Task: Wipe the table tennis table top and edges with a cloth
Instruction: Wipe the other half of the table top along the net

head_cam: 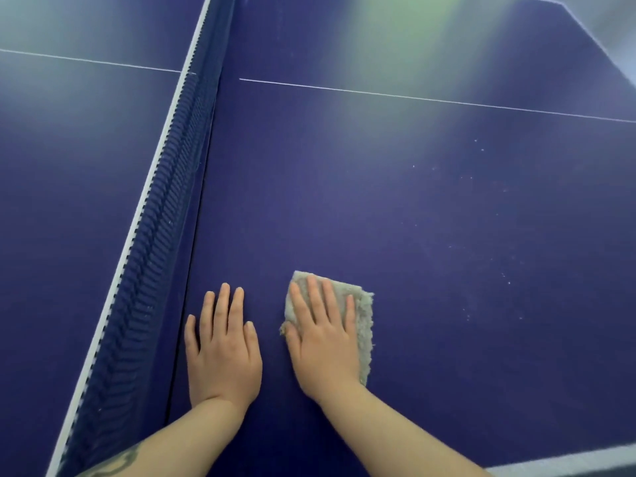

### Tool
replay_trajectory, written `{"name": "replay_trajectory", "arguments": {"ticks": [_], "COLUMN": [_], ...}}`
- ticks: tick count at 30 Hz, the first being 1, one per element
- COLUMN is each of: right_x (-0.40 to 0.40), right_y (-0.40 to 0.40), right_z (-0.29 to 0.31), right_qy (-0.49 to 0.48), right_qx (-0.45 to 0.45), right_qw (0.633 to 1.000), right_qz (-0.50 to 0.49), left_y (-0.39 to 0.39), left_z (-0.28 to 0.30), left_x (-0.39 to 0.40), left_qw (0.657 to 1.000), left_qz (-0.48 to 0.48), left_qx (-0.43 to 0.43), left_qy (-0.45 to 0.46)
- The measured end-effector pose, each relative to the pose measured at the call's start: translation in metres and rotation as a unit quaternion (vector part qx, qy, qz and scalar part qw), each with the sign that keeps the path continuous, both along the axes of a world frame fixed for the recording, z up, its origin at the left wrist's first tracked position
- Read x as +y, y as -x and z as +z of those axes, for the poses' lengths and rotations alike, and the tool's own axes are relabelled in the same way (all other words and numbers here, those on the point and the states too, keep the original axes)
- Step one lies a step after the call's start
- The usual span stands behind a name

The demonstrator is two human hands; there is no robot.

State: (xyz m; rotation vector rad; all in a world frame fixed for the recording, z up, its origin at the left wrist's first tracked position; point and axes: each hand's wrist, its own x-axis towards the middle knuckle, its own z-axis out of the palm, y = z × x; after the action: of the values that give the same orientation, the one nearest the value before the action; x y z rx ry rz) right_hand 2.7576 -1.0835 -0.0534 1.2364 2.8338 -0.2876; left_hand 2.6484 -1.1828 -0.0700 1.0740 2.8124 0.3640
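The dark blue table tennis table fills the head view. My right hand lies flat, palm down, on a folded grey fluffy cloth and presses it onto the table top. The cloth sticks out past my fingers to the right and at the top. My left hand rests flat on the bare table surface just left of it, fingers together, holding nothing. It sits close to the foot of the net.
The blue net with its white top band runs diagonally from bottom left to top centre. A thin white centre line crosses the table. Pale dust specks dot the surface to the right. The white near edge line shows at bottom right.
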Motion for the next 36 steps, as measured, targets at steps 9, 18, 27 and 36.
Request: {"name": "replay_trajectory", "arguments": {"ticks": [9,18,27,36], "right_x": [0.085,0.039,0.031,0.060], "right_y": [-0.103,-0.128,-0.239,-0.233], "right_z": [0.010,0.005,0.006,0.010], "right_qy": [0.021,0.000,-0.005,0.041], "right_qx": [-0.066,-0.014,-0.038,-0.002], "right_qw": [0.946,0.991,0.837,0.969], "right_qz": [-0.317,-0.135,-0.547,-0.242], "left_y": [-0.027,-0.127,-0.136,-0.135], "left_z": [0.011,0.017,0.019,0.019], "left_x": [0.028,0.121,0.129,0.130], "left_qw": [0.981,0.987,0.989,0.989], "left_qz": [-0.188,-0.129,-0.126,-0.128], "left_qx": [0.042,-0.092,-0.056,-0.037], "left_qy": [-0.016,-0.040,0.055,0.057]}}
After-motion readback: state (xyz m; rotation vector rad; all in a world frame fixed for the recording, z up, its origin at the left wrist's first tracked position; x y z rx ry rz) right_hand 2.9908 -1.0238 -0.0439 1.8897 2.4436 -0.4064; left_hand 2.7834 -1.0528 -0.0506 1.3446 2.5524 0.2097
